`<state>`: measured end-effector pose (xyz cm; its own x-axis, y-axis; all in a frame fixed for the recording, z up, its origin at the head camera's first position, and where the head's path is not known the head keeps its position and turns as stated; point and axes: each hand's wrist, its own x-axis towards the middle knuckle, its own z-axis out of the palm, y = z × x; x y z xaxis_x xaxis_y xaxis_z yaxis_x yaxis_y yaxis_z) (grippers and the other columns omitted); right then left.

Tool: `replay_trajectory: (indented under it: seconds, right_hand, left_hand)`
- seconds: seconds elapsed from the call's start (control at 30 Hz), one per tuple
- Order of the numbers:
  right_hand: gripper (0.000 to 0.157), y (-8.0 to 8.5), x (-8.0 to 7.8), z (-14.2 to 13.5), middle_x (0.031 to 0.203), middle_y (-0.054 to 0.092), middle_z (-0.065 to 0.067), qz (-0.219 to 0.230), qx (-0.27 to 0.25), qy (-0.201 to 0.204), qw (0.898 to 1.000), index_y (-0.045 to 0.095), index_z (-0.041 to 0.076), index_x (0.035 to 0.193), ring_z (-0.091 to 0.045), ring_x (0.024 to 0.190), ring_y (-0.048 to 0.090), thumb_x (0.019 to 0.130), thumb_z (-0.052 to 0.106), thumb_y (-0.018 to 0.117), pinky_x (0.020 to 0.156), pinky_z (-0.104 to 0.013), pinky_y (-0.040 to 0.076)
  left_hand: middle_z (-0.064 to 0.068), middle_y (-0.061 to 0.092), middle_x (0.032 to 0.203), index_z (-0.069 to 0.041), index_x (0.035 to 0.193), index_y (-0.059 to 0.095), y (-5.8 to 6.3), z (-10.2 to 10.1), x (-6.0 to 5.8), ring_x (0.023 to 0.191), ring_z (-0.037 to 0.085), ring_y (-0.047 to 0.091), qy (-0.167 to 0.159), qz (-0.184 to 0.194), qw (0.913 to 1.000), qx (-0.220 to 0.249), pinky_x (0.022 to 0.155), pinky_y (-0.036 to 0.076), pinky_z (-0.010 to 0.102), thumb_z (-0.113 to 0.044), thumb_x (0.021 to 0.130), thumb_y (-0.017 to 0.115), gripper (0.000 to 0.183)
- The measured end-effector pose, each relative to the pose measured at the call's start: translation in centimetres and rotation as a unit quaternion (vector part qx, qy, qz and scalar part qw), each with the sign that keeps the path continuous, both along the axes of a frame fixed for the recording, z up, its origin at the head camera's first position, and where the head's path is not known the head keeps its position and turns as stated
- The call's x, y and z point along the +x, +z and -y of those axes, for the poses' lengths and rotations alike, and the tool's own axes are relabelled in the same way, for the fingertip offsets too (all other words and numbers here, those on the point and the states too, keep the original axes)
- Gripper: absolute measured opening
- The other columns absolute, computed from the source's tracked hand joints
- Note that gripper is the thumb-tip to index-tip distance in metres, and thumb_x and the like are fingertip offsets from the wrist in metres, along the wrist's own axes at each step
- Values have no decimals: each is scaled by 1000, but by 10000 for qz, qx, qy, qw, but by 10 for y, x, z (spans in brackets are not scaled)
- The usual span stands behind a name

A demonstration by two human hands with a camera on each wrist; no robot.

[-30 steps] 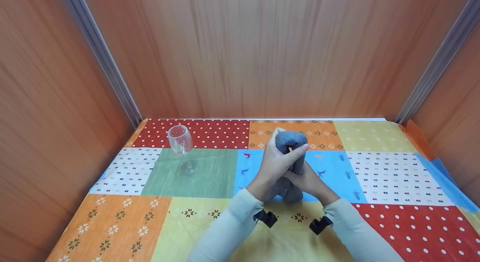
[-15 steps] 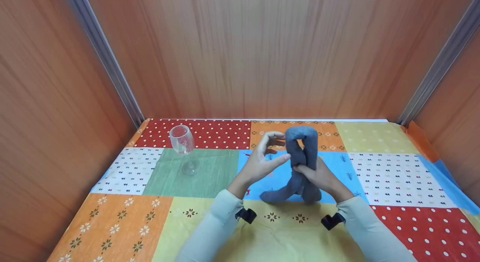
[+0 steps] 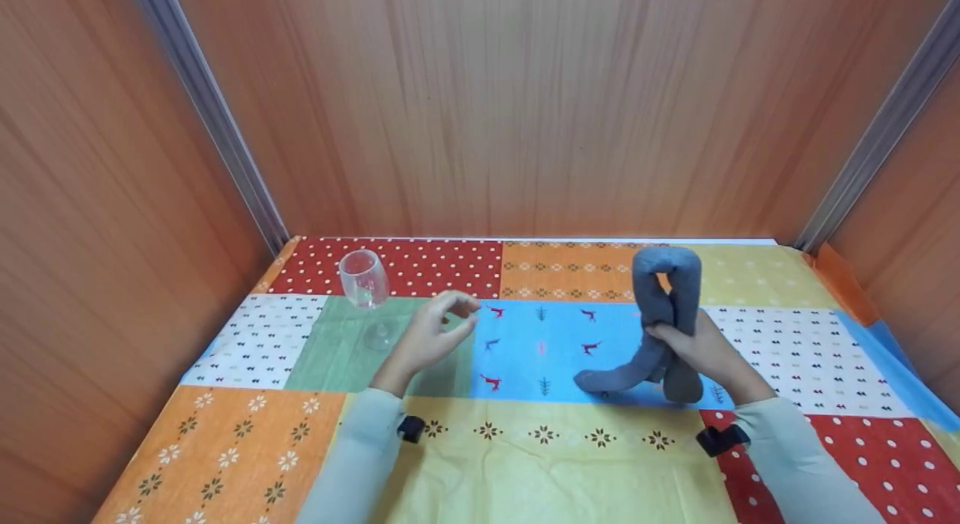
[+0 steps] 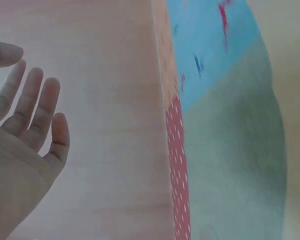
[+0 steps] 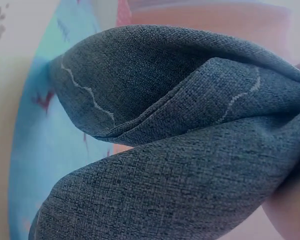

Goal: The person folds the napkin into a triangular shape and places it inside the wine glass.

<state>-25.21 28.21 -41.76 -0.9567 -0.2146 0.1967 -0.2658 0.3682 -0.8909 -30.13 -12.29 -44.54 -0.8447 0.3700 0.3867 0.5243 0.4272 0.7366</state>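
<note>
A long grey padded fabric tube (image 3: 682, 295) stands upright on the right part of the blue patch, bent into a loop at the top with its two ends crossed below. My right hand (image 3: 705, 347) grips it where the lengths cross. Close up in the right wrist view, the two thick ends of the grey tube (image 5: 155, 185) splay apart, with pale stitching on one; most of the right hand is hidden there. My left hand (image 3: 433, 332) hovers above the green patch, fingers loosely bent and holding nothing. In the left wrist view the left hand (image 4: 25, 150) shows an empty palm.
A clear stemmed glass (image 3: 365, 284) stands upright on the cloth, left of and beyond the left hand. The patchwork tablecloth (image 3: 555, 464) covers the table. Wood-grain panels (image 3: 480, 111) enclose the back and both sides.
My left hand has let go of the grey tube and moved away to the left. My right hand has carried the tube to the right, and one end now extends leftward.
</note>
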Motion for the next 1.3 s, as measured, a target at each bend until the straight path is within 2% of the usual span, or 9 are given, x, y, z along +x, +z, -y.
replay_trajectory:
  seconds: [0.1, 0.3, 0.4, 0.47, 0.7, 0.8, 0.93, 1.13, 1.3]
  right_hand:
    - [37, 0, 1, -12, 109, 60, -13, -117, 56, -86, 9999, 47, -8, 130, -16, 92, 62, 98, 5, 59, 88, -40, 44]
    - [38, -2, 5, -30, 102, 61, -9, -270, 160, -357, 9989, 46, -8, 131, -13, 88, 61, 97, 3, 60, 88, -39, 42]
    - [58, -4, 5, -36, 115, 55, -7, -332, 102, -420, 9985, 33, -3, 147, -10, 98, 55, 96, 2, 61, 94, -46, 35]
    - [49, -5, 7, -41, 112, 56, -7, -212, 148, -471, 9986, 38, -6, 140, -10, 96, 57, 97, 5, 60, 94, -49, 37]
    - [62, -6, 11, -56, 129, 49, -17, -27, 165, -608, 9980, 28, -1, 149, -12, 107, 50, 99, 11, 61, 102, -65, 26]
    - [68, -5, 12, -60, 137, 43, -24, 44, 157, -612, 9980, 21, 1, 153, -26, 116, 45, 99, 12, 60, 103, -71, 21]
    - [72, -5, 13, -62, 143, 39, -26, 145, 166, -586, 9980, 16, 3, 155, -40, 123, 38, 100, 14, 60, 104, -74, 19]
    - [53, -7, 17, -62, 128, 52, -28, 351, 546, -786, 9948, 35, -8, 140, -34, 110, 54, 101, 20, 58, 101, -66, 32]
    - [50, -6, 20, -64, 125, 53, -29, 459, 622, -845, 9934, 37, -10, 135, -37, 109, 55, 102, 22, 56, 100, -65, 34]
  left_hand:
    - [0, 68, 108, -11, 114, 69, -7, 23, -1, 105, 21, 61, 238, 367, 9988, -240, 92, 50, 50, -18, 97, 68, 18]
    - [2, 68, 103, -9, 113, 72, -27, 59, -2, 99, 22, 63, 1223, 872, 9856, -772, 88, 52, 44, -16, 98, 65, 18]
    - [4, 69, 103, -7, 113, 73, -35, 75, -3, 97, 22, 63, 1759, 1181, 9734, -872, 87, 52, 43, -18, 98, 64, 21]
    - [7, 69, 104, -5, 115, 72, -38, 86, -4, 96, 24, 62, 2107, 1382, 9639, -862, 87, 51, 45, -19, 98, 63, 25]
    - [18, 63, 118, 1, 129, 60, -40, 114, -13, 103, 31, 57, 3185, 2066, 9240, -464, 91, 47, 47, -26, 98, 61, 41]
    - [21, 58, 129, 1, 137, 53, -40, 119, -21, 113, 34, 54, 3230, 2219, 9199, -155, 100, 44, 50, -29, 98, 62, 50]
    - [21, 52, 139, -1, 143, 49, -41, 121, -28, 126, 36, 50, 2972, 2328, 9252, 384, 108, 38, 52, -31, 98, 64, 56]
    - [19, 54, 139, -3, 142, 51, -45, 117, -31, 128, 34, 49, 2909, 2403, 9215, 918, 108, 37, 52, -30, 99, 65, 53]
    - [19, 57, 137, -2, 140, 53, -45, 113, -32, 127, 34, 53, 2988, 2254, 9194, 1209, 107, 39, 51, -32, 97, 67, 54]
